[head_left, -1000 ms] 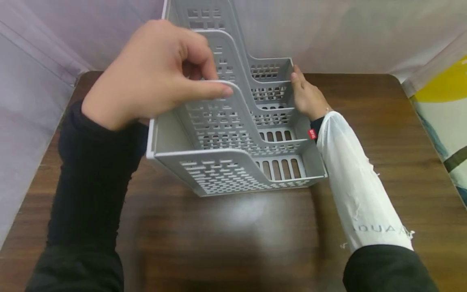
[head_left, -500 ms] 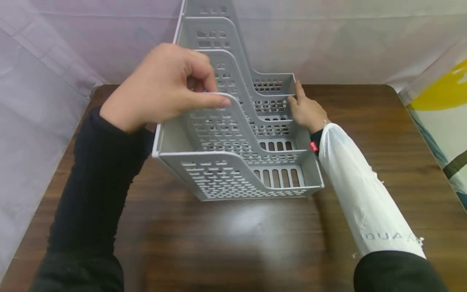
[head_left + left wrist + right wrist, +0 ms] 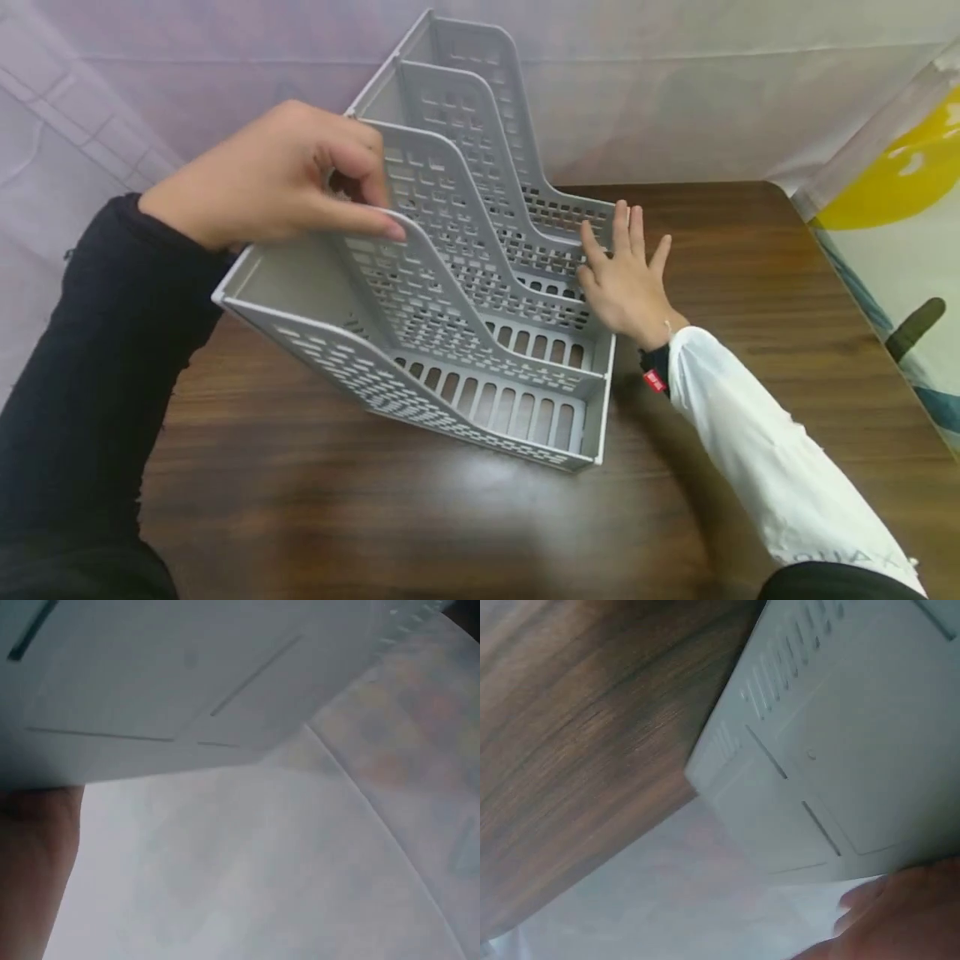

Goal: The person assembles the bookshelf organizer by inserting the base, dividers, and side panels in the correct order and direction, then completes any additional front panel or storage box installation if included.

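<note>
A grey plastic magazine file organizer [image 3: 408,308] with perforated dividers and several slots stands on the table in the head view. My left hand [image 3: 277,179] pinches the top edge of one divider at the tall end, thumb on the near side. At the low end, my right hand [image 3: 626,287] has its fingers straight and spread over the end wall; whether it touches is hard to tell. In the left wrist view, the organizer's plain panel [image 3: 187,682] fills the top. The right wrist view shows its slotted outer panel [image 3: 855,750] beside part of my right hand [image 3: 907,915].
The brown wood-grain table [image 3: 465,542] reaches under and around the organizer. A pale curtain [image 3: 675,108] hangs behind its far edge. A patterned cloth with a yellow patch [image 3: 892,187] lies beyond the right side.
The organizer has turned, its low end swinging toward me and its tall end shifting left. My right hand has gone from gripping the low end to spread fingers. My left hand keeps its pinch.
</note>
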`<state>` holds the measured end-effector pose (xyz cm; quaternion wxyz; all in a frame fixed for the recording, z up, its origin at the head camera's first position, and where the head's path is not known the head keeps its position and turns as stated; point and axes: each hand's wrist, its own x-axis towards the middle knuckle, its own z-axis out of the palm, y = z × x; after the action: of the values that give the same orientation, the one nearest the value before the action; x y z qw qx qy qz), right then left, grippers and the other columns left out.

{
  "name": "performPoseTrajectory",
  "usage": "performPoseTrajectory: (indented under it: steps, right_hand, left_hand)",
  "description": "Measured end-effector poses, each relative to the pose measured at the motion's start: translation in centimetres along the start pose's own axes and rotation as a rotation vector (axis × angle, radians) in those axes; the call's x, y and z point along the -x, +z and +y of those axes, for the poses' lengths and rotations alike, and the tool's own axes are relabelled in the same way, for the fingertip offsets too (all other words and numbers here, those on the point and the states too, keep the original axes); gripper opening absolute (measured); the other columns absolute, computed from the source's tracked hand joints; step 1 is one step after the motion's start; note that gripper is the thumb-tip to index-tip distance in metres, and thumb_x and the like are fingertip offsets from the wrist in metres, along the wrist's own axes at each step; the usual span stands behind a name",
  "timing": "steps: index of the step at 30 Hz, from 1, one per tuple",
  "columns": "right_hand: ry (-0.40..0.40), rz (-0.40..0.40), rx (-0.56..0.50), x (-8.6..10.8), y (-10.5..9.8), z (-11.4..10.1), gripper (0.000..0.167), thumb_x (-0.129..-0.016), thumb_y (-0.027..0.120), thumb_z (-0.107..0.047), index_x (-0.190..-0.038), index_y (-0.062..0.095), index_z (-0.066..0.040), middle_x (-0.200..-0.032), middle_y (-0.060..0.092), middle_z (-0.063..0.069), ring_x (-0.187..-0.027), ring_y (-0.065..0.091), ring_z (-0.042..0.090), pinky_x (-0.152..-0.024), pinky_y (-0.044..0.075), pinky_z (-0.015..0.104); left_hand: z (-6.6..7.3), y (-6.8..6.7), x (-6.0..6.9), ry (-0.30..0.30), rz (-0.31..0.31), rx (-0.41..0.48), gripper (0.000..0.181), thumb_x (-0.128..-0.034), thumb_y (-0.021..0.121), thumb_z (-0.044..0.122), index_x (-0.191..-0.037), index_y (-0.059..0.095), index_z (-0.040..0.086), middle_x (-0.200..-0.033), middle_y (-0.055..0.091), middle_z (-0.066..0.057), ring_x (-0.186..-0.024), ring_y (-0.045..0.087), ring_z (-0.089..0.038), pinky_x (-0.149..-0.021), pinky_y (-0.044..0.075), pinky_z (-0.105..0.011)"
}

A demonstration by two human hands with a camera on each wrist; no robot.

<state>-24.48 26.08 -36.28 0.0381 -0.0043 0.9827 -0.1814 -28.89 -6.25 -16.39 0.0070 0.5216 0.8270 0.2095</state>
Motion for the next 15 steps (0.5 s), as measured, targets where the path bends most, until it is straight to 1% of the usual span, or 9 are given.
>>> performPoseTrajectory:
  steps: [1, 3, 4, 5, 6, 8, 11, 13, 15]
  right_hand:
    - [-0.03, -0.005, 0.015, 0.4, 0.0, 0.0, 0.059, -0.102, 0.023, -0.043, -0.154, 0.006, -0.023, -0.159, -0.019, 0.013, -0.146, -0.022, 0.031, -0.104, -0.024, 0.068]
    - [-0.104, -0.016, 0.054, 1.0, 0.0, 0.3, 0.061, -0.101, 0.023, -0.05, -0.154, 0.008, -0.023, -0.158, 0.013, 0.022, -0.147, 0.009, 0.039, -0.104, -0.024, 0.068]
    - [-0.152, -0.019, 0.074, 1.4, 0.0, 0.6, 0.064, -0.1, 0.025, -0.053, -0.154, 0.009, -0.023, -0.151, 0.029, 0.024, -0.141, 0.025, 0.041, -0.105, -0.022, 0.068]
    - [-0.21, -0.02, 0.098, 1.8, -0.1, 1.0, 0.067, -0.099, 0.028, -0.057, -0.154, 0.011, -0.023, -0.138, 0.045, 0.023, -0.129, 0.04, 0.04, -0.107, -0.019, 0.068]
    - [-0.272, -0.021, 0.121, 2.2, -0.2, 1.4, 0.07, -0.096, 0.033, -0.06, -0.153, 0.015, -0.023, -0.123, 0.053, 0.02, -0.114, 0.049, 0.036, -0.109, -0.015, 0.068]
    - [-0.41, -0.014, 0.155, 3.1, -0.3, 2.2, 0.079, -0.088, 0.046, -0.065, -0.151, 0.026, -0.023, -0.102, 0.055, 0.012, -0.095, 0.051, 0.027, -0.113, -0.004, 0.068]
    - [-0.607, 0.017, 0.2, 4.2, -0.4, 3.1, 0.092, -0.068, 0.063, -0.074, -0.143, 0.045, -0.024, -0.093, 0.053, 0.004, -0.087, 0.049, 0.018, -0.113, 0.016, 0.063]
    - [-0.678, 0.064, 0.222, 4.9, -0.1, 3.4, 0.093, -0.059, 0.066, -0.078, -0.134, 0.056, -0.024, -0.093, 0.054, 0.003, -0.086, 0.05, 0.018, -0.107, 0.031, 0.052]
    - [-0.709, 0.137, 0.26, 5.4, 0.5, 3.3, 0.091, -0.054, 0.064, -0.082, -0.124, 0.064, -0.023, -0.09, 0.056, 0.003, -0.083, 0.052, 0.02, -0.09, 0.04, 0.043]
  left_hand:
    - [-0.2, -0.1, 0.0, 0.014, -0.004, 0.002, 0.02, -0.0757, 0.08, 0.018, -0.062, 0.066, 0.023, -0.066, 0.053, 0.013, -0.065, 0.046, -0.003, -0.058, 0.037, -0.018]
    - [-0.6, -0.3, 0.0, 0.036, -0.01, -0.004, 0.019, -0.0745, 0.08, 0.017, -0.063, 0.067, 0.022, -0.074, 0.057, 0.015, -0.075, 0.048, -0.001, -0.067, 0.038, -0.016]
    - [-0.8, -0.5, 0.1, 0.045, -0.013, -0.015, 0.018, -0.0741, 0.08, 0.016, -0.064, 0.067, 0.023, -0.079, 0.058, 0.015, -0.08, 0.048, 0.0, -0.071, 0.038, -0.016]
    - [-1.0, -0.7, 0.1, 0.05, -0.019, -0.027, 0.018, -0.0738, 0.081, 0.016, -0.065, 0.067, 0.024, -0.085, 0.06, 0.016, -0.087, 0.049, 0.001, -0.075, 0.037, -0.015]
    - [-1.2, -0.9, 0.2, 0.047, -0.026, -0.03, 0.018, -0.0737, 0.081, 0.015, -0.066, 0.068, 0.025, -0.091, 0.062, 0.015, -0.094, 0.049, 0.002, -0.079, 0.037, -0.014]
    - [-1.7, -1.5, 0.7, 0.026, -0.042, -0.028, 0.019, -0.0741, 0.08, 0.012, -0.068, 0.07, 0.028, -0.102, 0.063, 0.014, -0.105, 0.048, 0.003, -0.084, 0.036, -0.013]
    - [-2.8, -2.4, 1.6, -0.008, -0.026, 0.041, 0.021, -0.075, 0.077, 0.002, -0.074, 0.074, 0.023, -0.11, 0.065, 0.009, -0.115, 0.049, -0.001, -0.089, 0.039, -0.01]
    - [-3.3, -2.9, 2.6, -0.046, 0.026, 0.099, 0.019, -0.0752, 0.074, -0.006, -0.076, 0.075, 0.013, -0.109, 0.068, 0.003, -0.116, 0.053, -0.007, -0.088, 0.042, -0.01]
    - [-3.7, -3.1, 3.8, -0.087, 0.114, 0.152, 0.015, -0.0776, 0.068, -0.012, -0.082, 0.074, 0.001, -0.109, 0.069, -0.003, -0.113, 0.057, -0.013, -0.087, 0.045, -0.012]
